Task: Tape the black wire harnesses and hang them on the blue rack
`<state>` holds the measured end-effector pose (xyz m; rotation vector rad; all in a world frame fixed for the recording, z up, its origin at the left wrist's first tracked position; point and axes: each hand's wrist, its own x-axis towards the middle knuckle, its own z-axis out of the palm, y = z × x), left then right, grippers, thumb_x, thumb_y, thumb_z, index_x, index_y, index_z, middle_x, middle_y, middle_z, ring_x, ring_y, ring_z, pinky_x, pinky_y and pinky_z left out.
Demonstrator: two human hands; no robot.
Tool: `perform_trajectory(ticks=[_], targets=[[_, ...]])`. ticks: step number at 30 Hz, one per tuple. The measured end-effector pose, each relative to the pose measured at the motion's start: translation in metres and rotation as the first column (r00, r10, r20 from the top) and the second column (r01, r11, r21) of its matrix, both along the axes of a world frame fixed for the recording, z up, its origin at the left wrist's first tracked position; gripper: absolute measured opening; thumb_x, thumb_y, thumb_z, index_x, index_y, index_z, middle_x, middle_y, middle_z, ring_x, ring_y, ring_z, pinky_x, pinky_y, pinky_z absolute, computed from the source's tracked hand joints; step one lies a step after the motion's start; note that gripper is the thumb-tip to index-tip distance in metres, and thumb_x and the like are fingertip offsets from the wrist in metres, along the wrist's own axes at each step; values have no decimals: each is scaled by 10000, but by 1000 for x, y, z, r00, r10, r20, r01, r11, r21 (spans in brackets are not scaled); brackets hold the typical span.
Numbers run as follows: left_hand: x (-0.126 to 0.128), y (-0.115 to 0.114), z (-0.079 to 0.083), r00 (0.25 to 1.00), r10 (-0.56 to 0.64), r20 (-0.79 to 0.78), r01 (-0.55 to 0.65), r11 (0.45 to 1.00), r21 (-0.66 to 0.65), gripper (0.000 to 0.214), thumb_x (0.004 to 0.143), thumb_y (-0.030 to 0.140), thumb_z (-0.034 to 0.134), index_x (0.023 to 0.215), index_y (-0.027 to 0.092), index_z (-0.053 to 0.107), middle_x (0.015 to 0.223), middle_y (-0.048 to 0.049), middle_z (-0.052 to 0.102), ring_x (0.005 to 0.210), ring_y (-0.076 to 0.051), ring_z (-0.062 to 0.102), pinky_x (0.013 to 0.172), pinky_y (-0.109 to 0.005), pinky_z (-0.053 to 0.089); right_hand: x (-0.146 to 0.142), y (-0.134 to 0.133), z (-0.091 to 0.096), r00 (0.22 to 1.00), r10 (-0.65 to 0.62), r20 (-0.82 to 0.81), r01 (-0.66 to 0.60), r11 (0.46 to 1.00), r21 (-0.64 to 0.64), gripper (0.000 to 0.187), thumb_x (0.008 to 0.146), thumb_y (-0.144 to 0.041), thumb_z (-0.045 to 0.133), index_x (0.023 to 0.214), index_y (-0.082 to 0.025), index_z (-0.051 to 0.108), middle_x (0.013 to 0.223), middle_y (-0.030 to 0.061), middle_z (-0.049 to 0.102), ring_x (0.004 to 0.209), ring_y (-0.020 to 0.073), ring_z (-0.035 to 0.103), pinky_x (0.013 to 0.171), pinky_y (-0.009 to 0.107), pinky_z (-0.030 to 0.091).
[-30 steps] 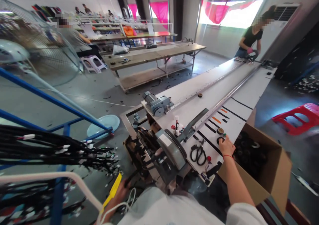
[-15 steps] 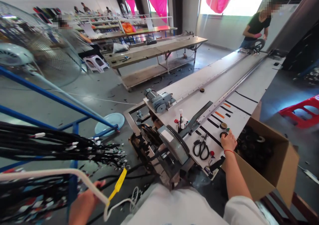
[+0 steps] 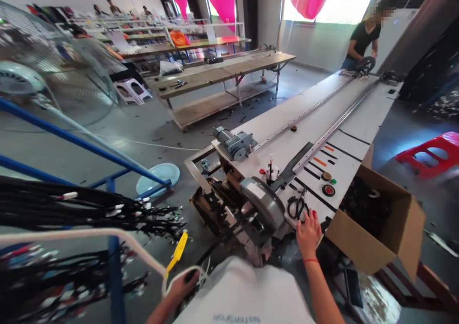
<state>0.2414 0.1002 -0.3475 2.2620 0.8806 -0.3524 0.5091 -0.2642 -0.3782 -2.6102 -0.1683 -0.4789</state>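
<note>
My right hand (image 3: 309,233) lies at the near edge of the white table (image 3: 353,144), fingers stretched out. Its fingertips are at a small red round piece (image 3: 314,212), beside black-handled scissors (image 3: 297,207). Farther up lie a black tape roll (image 3: 328,190) with a red centre, a second tape roll (image 3: 326,176) and a small green piece (image 3: 333,181). At the lower left, my left hand (image 3: 182,288) is closed around what looks like a black cable (image 3: 215,251), partly hidden. A white tube (image 3: 143,252) with a yellow tag (image 3: 177,252) passes in front of that hand.
A cardboard box (image 3: 409,233) of dark rolls stands right of the table. A grey wheel-shaped machine part (image 3: 263,204) and a motor (image 3: 234,142) sit at the near end. Wire bundles (image 3: 89,209) hang left beside a fan (image 3: 21,77). A co-worker (image 3: 364,39) stands at the far end.
My right hand has moved from the tape rolls down to the red piece near the scissors. A red centre now shows in the black roll. My left hand has moved right and closer to my body.
</note>
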Motion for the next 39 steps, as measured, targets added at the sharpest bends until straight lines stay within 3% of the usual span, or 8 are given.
perform_trajectory(ticks=[2, 4, 7, 10, 15, 23, 32, 39], targets=[[46, -2, 14, 990, -81, 116, 106, 969, -224, 471, 648, 704, 457, 784, 313, 684, 848, 40, 756, 867, -270, 682, 824, -348, 532, -8, 2, 2, 984, -173, -47, 175, 984, 38, 589, 896, -441, 393, 1349, -73, 466, 1460, 247, 370, 1377, 378, 279, 1087, 573, 241], [96, -8, 32, 954, -225, 198, 281, 901, -330, 506, 718, 683, 482, 842, 228, 666, 806, -15, 718, 817, -238, 640, 800, -321, 514, 2, -1, 11, 905, -385, -180, 405, 910, 87, 780, 844, -522, 523, 1400, 2, 369, 1452, 332, 307, 1367, 430, 273, 1074, 578, 275], [159, -25, 52, 886, -409, 219, 464, 764, -449, 489, 858, 602, 391, 820, 168, 613, 647, 0, 587, 630, -151, 540, 676, -264, 472, 27, -8, 26, 740, -476, -476, 584, 805, 104, 989, 763, -582, 682, 1449, 6, 279, 1377, 361, 375, 1279, 449, 412, 1031, 548, 368], [186, -45, 62, 873, -444, 200, 487, 798, -354, 397, 933, 466, 356, 796, 171, 583, 658, 10, 553, 632, -135, 511, 661, -246, 427, 40, -11, 36, 638, -508, -579, 661, 747, 71, 1086, 708, -612, 757, 1493, -64, 243, 1347, 321, 441, 1222, 440, 485, 1018, 542, 393], [178, -53, 71, 851, -474, 225, 515, 839, -178, 418, 968, 387, 334, 614, 196, 450, 596, 2, 514, 661, -156, 518, 662, -265, 385, 42, -14, 39, 610, -541, -579, 711, 697, 98, 982, 748, -620, 730, 1451, -63, 331, 1279, 284, 539, 1200, 404, 525, 1017, 492, 414], [153, -44, 91, 882, -424, 206, 466, 854, -233, 434, 963, 396, 335, 595, 193, 442, 543, 17, 465, 624, -151, 502, 624, -264, 367, 44, -10, 34, 551, -644, -531, 755, 656, -12, 838, 761, -711, 653, 1290, -83, 483, 1155, 273, 609, 1114, 412, 586, 939, 499, 471], [137, -41, 81, 888, -409, 210, 449, 868, -211, 441, 983, 374, 323, 685, 171, 578, 652, -29, 603, 720, -175, 584, 701, -262, 427, 45, -14, 26, 582, -642, -499, 749, 663, 20, 804, 750, -727, 646, 1235, -102, 503, 1175, 279, 593, 1126, 428, 570, 950, 525, 458], [134, -38, 73, 854, -499, 145, 508, 861, -32, 382, 998, 373, 346, 835, 167, 623, 812, -68, 674, 812, -198, 635, 762, -287, 460, 45, -12, 29, 569, -656, -496, 749, 663, -17, 816, 776, -750, 592, 1239, -84, 504, 1157, 281, 602, 1117, 432, 577, 944, 529, 465]])
